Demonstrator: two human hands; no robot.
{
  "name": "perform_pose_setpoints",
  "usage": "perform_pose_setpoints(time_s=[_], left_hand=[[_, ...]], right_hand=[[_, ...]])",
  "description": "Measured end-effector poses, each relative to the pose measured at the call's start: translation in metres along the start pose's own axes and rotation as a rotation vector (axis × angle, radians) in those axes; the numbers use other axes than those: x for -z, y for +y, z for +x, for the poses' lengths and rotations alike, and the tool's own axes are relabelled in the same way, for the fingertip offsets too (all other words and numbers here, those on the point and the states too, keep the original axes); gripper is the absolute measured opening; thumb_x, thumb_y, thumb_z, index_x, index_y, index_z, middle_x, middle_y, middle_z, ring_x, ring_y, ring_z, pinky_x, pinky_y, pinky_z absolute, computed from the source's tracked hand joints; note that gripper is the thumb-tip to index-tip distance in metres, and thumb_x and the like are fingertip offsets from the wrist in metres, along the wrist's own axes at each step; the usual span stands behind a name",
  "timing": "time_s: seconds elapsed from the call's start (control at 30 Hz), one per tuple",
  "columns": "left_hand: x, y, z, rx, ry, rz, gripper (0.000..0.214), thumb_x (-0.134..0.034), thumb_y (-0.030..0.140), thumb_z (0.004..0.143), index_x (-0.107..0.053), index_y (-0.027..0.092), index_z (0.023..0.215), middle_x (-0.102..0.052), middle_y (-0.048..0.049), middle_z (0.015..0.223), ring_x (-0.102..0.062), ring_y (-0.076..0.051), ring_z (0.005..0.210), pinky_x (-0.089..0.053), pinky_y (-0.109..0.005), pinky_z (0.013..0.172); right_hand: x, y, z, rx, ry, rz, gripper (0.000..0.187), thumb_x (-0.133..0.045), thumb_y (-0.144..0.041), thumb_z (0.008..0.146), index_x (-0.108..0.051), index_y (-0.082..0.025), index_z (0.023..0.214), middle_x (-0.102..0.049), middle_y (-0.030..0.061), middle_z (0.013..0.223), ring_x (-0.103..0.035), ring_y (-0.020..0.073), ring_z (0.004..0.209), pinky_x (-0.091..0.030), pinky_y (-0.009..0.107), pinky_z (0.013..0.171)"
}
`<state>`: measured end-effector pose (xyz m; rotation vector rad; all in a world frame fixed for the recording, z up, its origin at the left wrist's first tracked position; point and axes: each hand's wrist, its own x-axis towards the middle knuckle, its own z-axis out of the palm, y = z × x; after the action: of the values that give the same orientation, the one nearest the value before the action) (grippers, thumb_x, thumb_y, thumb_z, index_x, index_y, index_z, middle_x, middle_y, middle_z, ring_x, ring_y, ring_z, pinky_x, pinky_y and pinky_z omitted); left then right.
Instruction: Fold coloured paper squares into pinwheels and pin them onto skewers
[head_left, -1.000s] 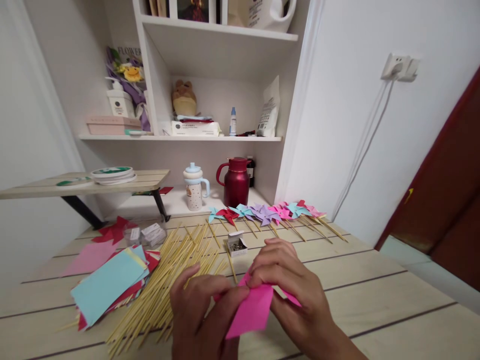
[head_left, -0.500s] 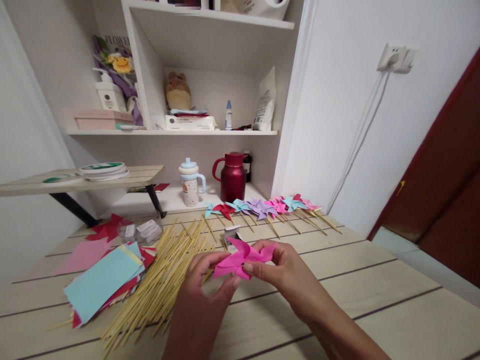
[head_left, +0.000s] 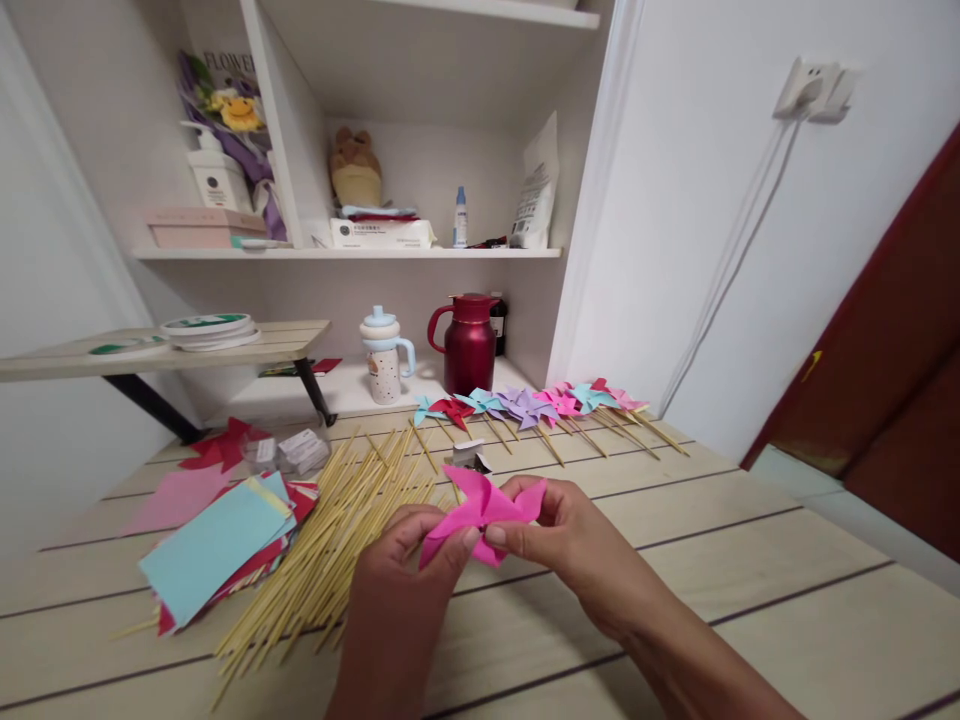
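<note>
A bright pink paper pinwheel (head_left: 480, 508) is held between both hands just above the wooden table (head_left: 750, 600). My left hand (head_left: 409, 585) pinches its lower left blade from below. My right hand (head_left: 559, 535) pinches the right side, thumb near the centre. A heap of thin bamboo sticks (head_left: 337, 550) lies on the table just left of my hands. Behind the pinwheel stands a small open box of pins (head_left: 471, 456), partly hidden.
A stack of coloured paper squares (head_left: 214, 545) lies at the left. A row of finished pinwheels on sticks (head_left: 536, 408) lines the table's far edge. Behind them stand a red jug (head_left: 469, 343) and a cup with a lid (head_left: 384, 355). Shelves rise at the back.
The flat pink paper of a second ago has been folded into a pinwheel shape and lifted slightly. Since half a second ago the hands have hardly moved.
</note>
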<state>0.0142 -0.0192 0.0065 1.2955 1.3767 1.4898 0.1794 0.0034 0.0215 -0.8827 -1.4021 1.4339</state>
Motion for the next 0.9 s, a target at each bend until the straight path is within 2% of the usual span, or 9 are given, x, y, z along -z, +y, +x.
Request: perform_pose_setpoints(time_s=[0.13,0.23,0.33,0.47,0.63,0.73,0.83,0.9], left_hand=[[0.001,0.002,0.0,0.128,-0.002,-0.083,0.028,-0.078,0.045,0.063,-0.074,0.019,0.073,-0.069,-0.002,0.074,-0.062,-0.018,0.072,-0.048,-0.027,0.068],[0.002,0.002,0.0,0.15,0.001,-0.113,0.028,-0.078,0.045,0.064,-0.074,0.019,0.073,-0.069,-0.0011,0.07,-0.063,-0.018,0.069,-0.048,-0.027,0.066],[0.0,0.0,0.0,0.119,0.021,-0.108,0.027,-0.08,0.043,0.063,-0.074,0.019,0.072,-0.07,-0.0006,0.069,-0.063,-0.017,0.068,-0.049,-0.027,0.066],[-0.002,-0.004,-0.001,0.06,0.029,-0.082,0.021,-0.079,0.04,0.065,-0.075,0.02,0.073,-0.071,-0.001,0.073,-0.064,-0.018,0.071,-0.049,-0.027,0.068],[-0.005,-0.01,-0.002,-0.103,0.026,-0.019,0.015,-0.075,0.035,0.069,-0.073,0.021,0.067,-0.069,-0.0014,0.075,-0.064,-0.018,0.076,-0.048,-0.028,0.074],[-0.006,-0.012,-0.002,-0.197,0.049,-0.021,0.017,-0.073,0.036,0.072,-0.072,0.02,0.066,-0.066,-0.0022,0.074,-0.063,-0.018,0.076,-0.049,-0.029,0.073],[-0.005,-0.011,-0.002,-0.362,0.098,0.034,0.015,-0.07,0.036,0.074,-0.074,0.022,0.071,-0.064,-0.0043,0.081,-0.061,-0.019,0.078,-0.05,-0.031,0.074],[-0.002,-0.009,-0.005,-0.481,0.137,0.114,0.015,-0.067,0.036,0.077,-0.076,0.025,0.077,-0.063,-0.0061,0.092,-0.061,-0.021,0.085,-0.05,-0.035,0.077]], right_hand=[[-0.001,-0.001,0.0,0.051,0.006,-0.032,0.023,-0.082,-0.029,0.069,-0.069,-0.017,0.083,-0.069,0.0017,0.084,-0.06,0.0171,0.082,-0.046,0.029,0.079],[-0.004,-0.003,0.0,0.07,-0.007,-0.085,0.024,-0.081,-0.032,0.07,-0.07,-0.017,0.085,-0.07,0.0026,0.087,-0.061,0.0188,0.087,-0.046,0.031,0.084],[-0.006,-0.003,-0.001,0.062,0.009,-0.131,0.023,-0.08,-0.032,0.07,-0.069,-0.016,0.082,-0.069,0.0024,0.085,-0.06,0.0182,0.083,-0.047,0.03,0.079],[-0.007,-0.004,-0.003,0.078,0.013,-0.123,0.016,-0.077,-0.024,0.071,-0.064,-0.017,0.076,-0.062,-0.0028,0.074,-0.055,0.0135,0.073,-0.043,0.025,0.07],[-0.008,-0.006,-0.004,0.145,0.06,-0.274,0.01,-0.073,-0.022,0.076,-0.065,-0.018,0.072,-0.061,-0.0022,0.071,-0.055,0.0141,0.069,-0.042,0.025,0.066],[-0.008,-0.005,-0.005,0.352,0.107,-0.461,0.011,-0.067,-0.02,0.083,-0.068,-0.019,0.072,-0.065,0.0008,0.076,-0.06,0.0174,0.077,-0.046,0.029,0.07],[-0.007,-0.005,-0.007,0.777,0.144,-0.666,0.018,-0.057,-0.01,0.087,-0.07,-0.022,0.084,-0.069,0.0018,0.078,-0.062,0.0185,0.079,-0.046,0.038,0.083],[-0.006,-0.006,-0.009,1.021,0.171,-0.773,0.026,-0.054,-0.005,0.086,-0.071,-0.023,0.094,-0.072,0.0023,0.082,-0.063,0.0191,0.08,-0.043,0.045,0.092]])
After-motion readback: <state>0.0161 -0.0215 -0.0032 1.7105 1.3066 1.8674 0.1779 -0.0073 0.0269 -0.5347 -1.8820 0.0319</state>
